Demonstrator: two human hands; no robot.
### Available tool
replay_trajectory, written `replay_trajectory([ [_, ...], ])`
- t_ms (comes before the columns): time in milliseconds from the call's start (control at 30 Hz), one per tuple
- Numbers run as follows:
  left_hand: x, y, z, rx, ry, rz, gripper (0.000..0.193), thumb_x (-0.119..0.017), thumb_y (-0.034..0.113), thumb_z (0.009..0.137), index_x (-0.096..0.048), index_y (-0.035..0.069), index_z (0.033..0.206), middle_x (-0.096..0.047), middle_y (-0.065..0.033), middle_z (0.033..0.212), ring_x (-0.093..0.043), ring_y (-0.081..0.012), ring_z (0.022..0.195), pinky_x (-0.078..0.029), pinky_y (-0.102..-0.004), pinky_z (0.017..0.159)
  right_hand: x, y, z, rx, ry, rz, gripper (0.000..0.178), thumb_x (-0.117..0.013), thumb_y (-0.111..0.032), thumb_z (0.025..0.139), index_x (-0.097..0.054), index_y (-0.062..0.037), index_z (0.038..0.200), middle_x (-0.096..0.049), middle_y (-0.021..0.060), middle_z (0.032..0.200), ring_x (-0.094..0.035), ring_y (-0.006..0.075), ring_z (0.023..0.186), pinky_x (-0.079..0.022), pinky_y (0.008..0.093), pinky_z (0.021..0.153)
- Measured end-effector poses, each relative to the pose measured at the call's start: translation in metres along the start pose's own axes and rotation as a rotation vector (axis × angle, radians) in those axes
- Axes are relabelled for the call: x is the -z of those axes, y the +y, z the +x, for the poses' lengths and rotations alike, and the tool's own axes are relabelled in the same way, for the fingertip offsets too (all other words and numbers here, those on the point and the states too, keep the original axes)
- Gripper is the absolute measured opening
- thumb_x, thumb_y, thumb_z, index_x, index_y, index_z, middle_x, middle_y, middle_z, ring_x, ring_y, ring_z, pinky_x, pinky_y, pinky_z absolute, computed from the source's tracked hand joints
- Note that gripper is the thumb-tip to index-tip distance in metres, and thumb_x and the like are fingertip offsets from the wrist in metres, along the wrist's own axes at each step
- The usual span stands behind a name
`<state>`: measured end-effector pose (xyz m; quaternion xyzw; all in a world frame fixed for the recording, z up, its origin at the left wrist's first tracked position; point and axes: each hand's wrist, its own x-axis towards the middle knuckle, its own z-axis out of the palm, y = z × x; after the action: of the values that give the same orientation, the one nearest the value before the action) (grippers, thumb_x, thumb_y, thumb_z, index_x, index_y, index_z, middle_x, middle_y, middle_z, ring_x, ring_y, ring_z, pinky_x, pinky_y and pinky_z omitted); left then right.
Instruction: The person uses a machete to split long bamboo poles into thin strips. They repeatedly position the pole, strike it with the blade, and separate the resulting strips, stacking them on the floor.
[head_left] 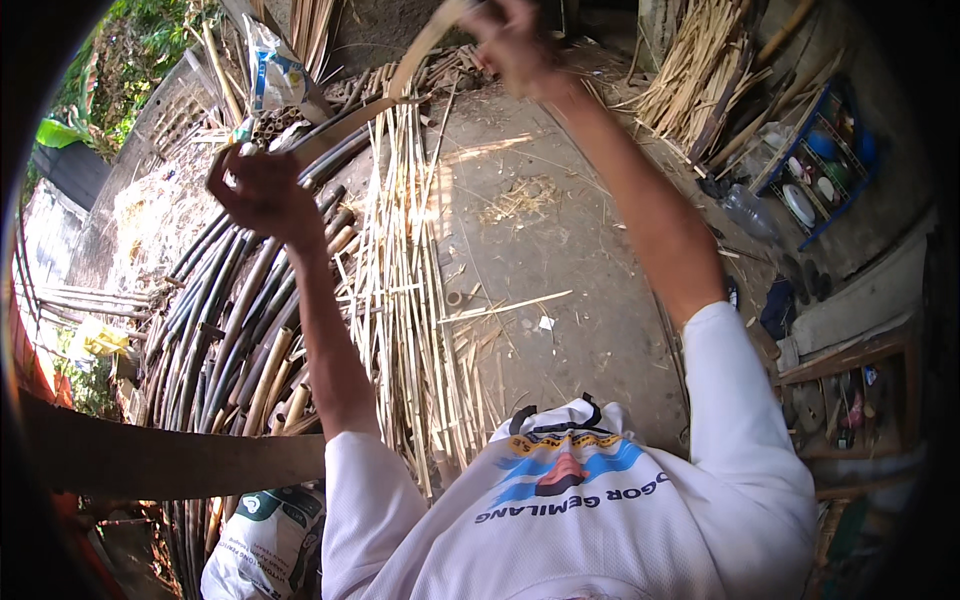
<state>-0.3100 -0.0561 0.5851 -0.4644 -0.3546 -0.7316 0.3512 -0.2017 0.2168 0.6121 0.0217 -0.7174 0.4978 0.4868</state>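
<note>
A flat, pale bamboo strip [420, 56] runs between my two raised hands, with a sharp bend partway along it. My left hand [262, 192] has its fingers curled closed around the lower end of the strip, above a pile of dark bamboo poles [235, 300]. Farther off and to the right, my right hand [515, 52] is closed at the upper end of the strip. Motion smears its fingers a little. Long thin bamboo slats [400, 300] lie in a loose bundle on the ground, between and below my forearms.
Shavings [520, 200] are scattered over the concrete floor [580, 340]. More split bamboo [690, 80] leans at the far right, near a blue rack [815, 170] of dishes and a plastic bottle [748, 212]. A dark curved beam [170, 450] crosses the lower left, above a white sack [265, 545].
</note>
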Motion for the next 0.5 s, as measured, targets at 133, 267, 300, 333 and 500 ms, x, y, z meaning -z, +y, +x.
replay_trajectory([
  [133,0.069,-0.016,0.008,0.026,0.132,0.061,0.032,-0.052,0.032,0.101,-0.048,0.005,0.117,-0.048,-0.0002,0.067,-0.051,-0.0101,0.057,-0.048,-0.0241,0.049,0.104,-0.007,0.033,-0.318,0.277,0.277,0.019,-0.061,-0.013,0.093,-0.056,-0.0076,0.110,-0.052,0.0033,0.071,-0.050,0.0126,0.047,-0.041,0.0271,0.039],
  [267,0.063,-0.056,0.046,0.033,0.065,-0.122,0.033,-0.062,0.001,0.089,-0.047,0.000,0.118,-0.048,-0.0046,0.076,-0.053,-0.0121,0.064,-0.055,-0.0285,0.059,0.124,-0.037,0.053,-0.308,0.179,0.206,0.031,-0.059,-0.020,0.096,-0.052,-0.0062,0.122,-0.054,0.0040,0.069,-0.051,0.0130,0.048,-0.043,0.0272,0.039],
  [300,0.039,-0.068,0.067,0.033,0.034,-0.205,0.030,-0.059,0.006,0.091,-0.047,0.000,0.118,-0.048,-0.0053,0.076,-0.053,-0.0137,0.063,-0.054,-0.0298,0.056,0.105,-0.056,0.046,-0.240,0.124,0.156,0.034,-0.059,-0.022,0.096,-0.050,-0.0064,0.125,-0.054,0.0039,0.068,-0.052,0.0128,0.048,-0.043,0.0273,0.038],
  [333,0.017,-0.078,0.090,0.033,0.000,-0.278,0.027,-0.055,0.011,0.094,-0.048,-0.001,0.117,-0.048,-0.0061,0.076,-0.053,-0.0154,0.061,-0.053,-0.0311,0.054,0.080,-0.071,0.040,-0.153,0.042,0.016,0.043,-0.060,-0.027,0.096,-0.045,-0.0040,0.130,-0.054,0.0047,0.068,-0.054,0.0119,0.047,-0.047,0.0264,0.038],
  [500,-0.119,-0.062,0.156,-0.077,-0.230,-0.243,0.029,-0.044,0.023,0.100,-0.057,0.003,0.117,-0.059,-0.0096,0.083,-0.059,-0.0221,0.073,-0.051,-0.0407,0.064,0.024,-0.024,0.078,-0.325,-0.262,-0.201,0.047,-0.050,-0.039,0.100,-0.047,0.0046,0.116,-0.066,0.0114,0.070,-0.058,0.0139,0.048,-0.048,0.0297,0.040],
])
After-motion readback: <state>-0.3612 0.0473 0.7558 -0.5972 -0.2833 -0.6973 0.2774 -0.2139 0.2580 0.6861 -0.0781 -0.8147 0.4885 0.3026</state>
